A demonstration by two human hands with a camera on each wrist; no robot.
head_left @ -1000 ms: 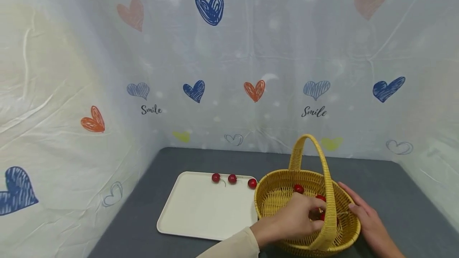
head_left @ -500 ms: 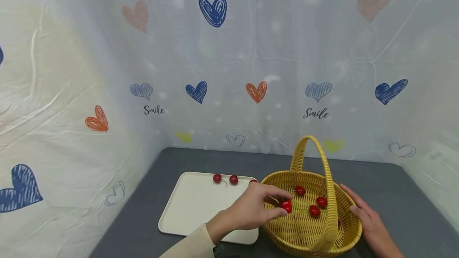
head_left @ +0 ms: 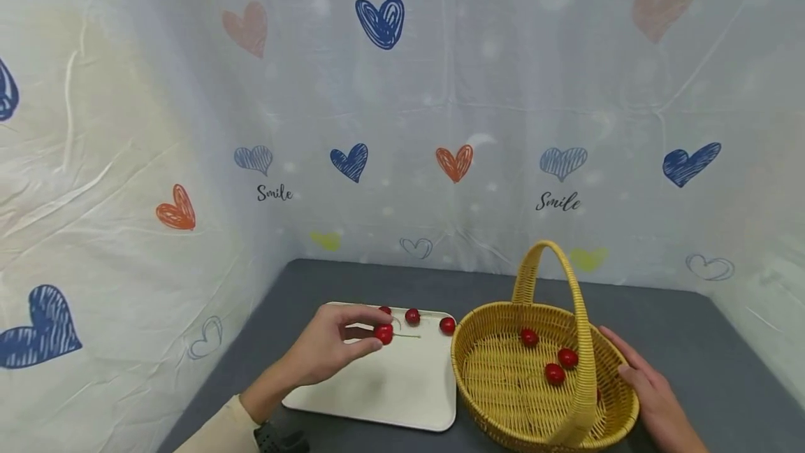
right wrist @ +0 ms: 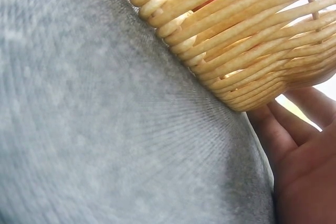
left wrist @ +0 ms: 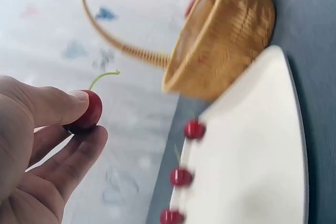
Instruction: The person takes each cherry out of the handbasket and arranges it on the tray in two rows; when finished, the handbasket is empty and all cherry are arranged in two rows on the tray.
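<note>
My left hand [head_left: 333, 343] pinches a red cherry [head_left: 383, 333] between thumb and fingertips, over the upper left part of the white tray [head_left: 402, 383]. In the left wrist view, the held cherry [left wrist: 89, 113] has a thin green stem curving up from it. Along the tray's far edge lie other cherries [head_left: 412, 317], one partly hidden behind the held one. Right of the tray stands a yellow wicker basket [head_left: 503, 432] with several cherries [head_left: 555, 373] inside. My right hand [head_left: 657, 397] rests against the basket's right side, its thumb at the rim and its fingers extended along the outer wall.
The basket's tall arched handle [head_left: 581, 341] rises above its opening. Tray and basket stand close together on a dark grey tabletop [head_left: 704, 341]. A white curtain printed with hearts [head_left: 490, 75] hangs behind and at the sides.
My left hand has come out of the basket with a cherry and moved left over the tray. My right hand keeps its place at the basket's side.
</note>
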